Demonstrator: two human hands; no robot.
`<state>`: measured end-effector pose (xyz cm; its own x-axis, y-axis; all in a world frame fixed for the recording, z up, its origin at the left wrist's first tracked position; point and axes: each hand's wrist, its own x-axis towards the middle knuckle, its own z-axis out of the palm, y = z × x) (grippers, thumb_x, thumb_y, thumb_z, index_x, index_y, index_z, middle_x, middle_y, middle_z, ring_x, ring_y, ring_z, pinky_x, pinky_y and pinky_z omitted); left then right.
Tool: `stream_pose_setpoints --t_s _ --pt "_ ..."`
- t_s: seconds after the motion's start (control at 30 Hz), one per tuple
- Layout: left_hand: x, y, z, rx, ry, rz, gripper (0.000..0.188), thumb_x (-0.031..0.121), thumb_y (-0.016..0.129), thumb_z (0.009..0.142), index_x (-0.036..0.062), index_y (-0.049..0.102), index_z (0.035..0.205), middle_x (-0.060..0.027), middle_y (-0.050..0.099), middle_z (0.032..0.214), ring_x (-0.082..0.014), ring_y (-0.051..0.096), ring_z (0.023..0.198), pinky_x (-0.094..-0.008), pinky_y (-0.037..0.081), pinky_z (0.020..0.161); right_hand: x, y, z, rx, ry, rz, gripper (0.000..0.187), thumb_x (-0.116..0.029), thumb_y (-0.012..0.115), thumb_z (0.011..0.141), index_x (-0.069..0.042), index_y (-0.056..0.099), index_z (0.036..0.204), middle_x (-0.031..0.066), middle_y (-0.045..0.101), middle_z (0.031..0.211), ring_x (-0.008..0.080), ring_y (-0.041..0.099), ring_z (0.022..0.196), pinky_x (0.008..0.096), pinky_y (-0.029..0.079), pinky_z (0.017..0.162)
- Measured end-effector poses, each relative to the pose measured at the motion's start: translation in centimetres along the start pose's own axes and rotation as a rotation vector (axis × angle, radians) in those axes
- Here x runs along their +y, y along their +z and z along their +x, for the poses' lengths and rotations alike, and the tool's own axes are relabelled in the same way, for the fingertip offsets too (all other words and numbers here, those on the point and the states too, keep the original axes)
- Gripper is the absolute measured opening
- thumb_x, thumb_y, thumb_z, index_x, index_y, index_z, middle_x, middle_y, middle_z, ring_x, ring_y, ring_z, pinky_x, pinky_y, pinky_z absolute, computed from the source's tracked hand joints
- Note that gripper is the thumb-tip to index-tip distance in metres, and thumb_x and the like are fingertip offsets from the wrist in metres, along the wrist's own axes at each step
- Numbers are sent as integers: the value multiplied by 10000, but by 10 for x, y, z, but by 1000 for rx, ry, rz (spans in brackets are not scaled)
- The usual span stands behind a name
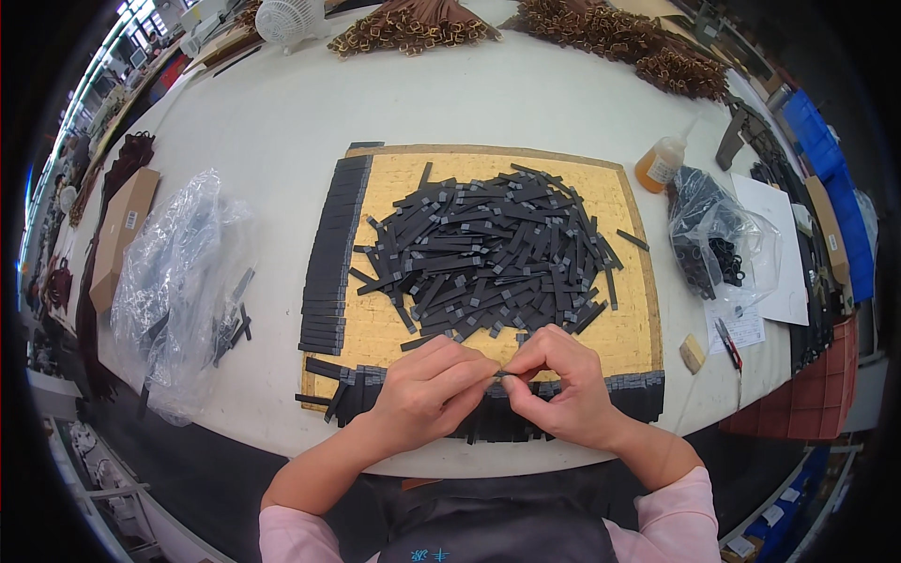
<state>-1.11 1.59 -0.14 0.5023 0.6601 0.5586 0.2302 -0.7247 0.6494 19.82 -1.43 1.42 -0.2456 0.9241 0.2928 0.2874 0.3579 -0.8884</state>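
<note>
My left hand (pixel 432 389) and my right hand (pixel 563 387) meet over the near edge of a yellow board (pixel 627 291). Both are closed, thumb and forefinger pinching a small dark strip (pixel 502 373) between them; most of it is hidden by the fingers. Beyond my hands, a loose pile of short black strips with grey ends (pixel 488 239) covers the middle of the board. Black strips lie side by side in a row (pixel 328 253) along the board's left edge. Another row (pixel 640 394) runs along the near edge, partly under my hands.
Left of the board lie a clear plastic bag (pixel 174 281) and a cardboard box (pixel 122 230). To the right are an amber-liquid bottle (pixel 660 165), a bag of black parts (pixel 718 249), a pale block (pixel 692 353) and a red-handled cutting tool (pixel 730 345). Brown straps (pixel 413 33) lie at the back.
</note>
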Motion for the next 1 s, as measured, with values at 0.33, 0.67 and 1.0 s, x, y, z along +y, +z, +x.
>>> stream_pose_setpoints --t_s 0.33,0.67,1.0 --pt "2 0 0 35 -31 14 250 -57 739 753 25 685 982 -87 666 879 -253 649 741 -333 525 620 -1 -3 1 -42 -88 -145 204 16 785 805 -15 656 959 91 691 931 161 660 760 273 536 723" --pt "5 -1 1 9 -105 -54 227 -31 730 813 18 666 1025 -98 632 842 -267 653 742 -346 528 632 2 4 2 -55 255 232 102 -45 705 902 2 628 950 21 641 845 76 591 710 252 497 650" --pt "-8 -14 -1 -9 -197 -243 212 -1 721 853 33 685 1059 -91 664 890 -237 676 764 -328 534 645 -4 -1 26 -363 714 617 114 -139 599 1010 -29 572 1000 42 629 932 90 630 821 258 551 722"
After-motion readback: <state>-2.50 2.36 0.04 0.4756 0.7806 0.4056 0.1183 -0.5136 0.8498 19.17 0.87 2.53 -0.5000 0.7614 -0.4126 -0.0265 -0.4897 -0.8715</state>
